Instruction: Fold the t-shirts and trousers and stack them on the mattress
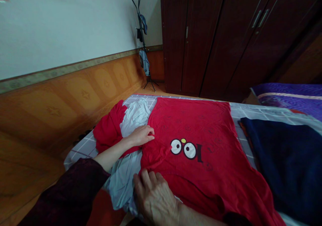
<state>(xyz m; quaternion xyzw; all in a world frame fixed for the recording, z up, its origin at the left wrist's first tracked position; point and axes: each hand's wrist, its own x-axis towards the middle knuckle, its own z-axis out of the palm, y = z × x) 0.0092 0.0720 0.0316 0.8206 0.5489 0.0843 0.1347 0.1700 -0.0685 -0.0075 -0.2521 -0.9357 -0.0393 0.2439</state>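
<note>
A red shirt point(198, 118) with two cartoon eyes and a yellow dot lies spread on the checked cloth of the bed point(83, 150). Its left side is bunched and folded over near the print. My left hand point(142, 135) pinches the shirt's left edge between thumb and fingers. Closer to me, my right hand point(157, 194) has its fingers curled on the lower left part of the red fabric, gripping it. Beside my left arm are a crumpled red garment point(109, 127) and pale blue-grey clothes point(136, 115), which continue below my forearm.
Dark blue folded clothing point(289, 162) lies at the right. Beyond the bed stand a dark wooden wardrobe point(196, 51) and a black coat rack point(142, 35) with items hung on it. A purple cover point(297, 97) shows at far right. The wall runs along the left.
</note>
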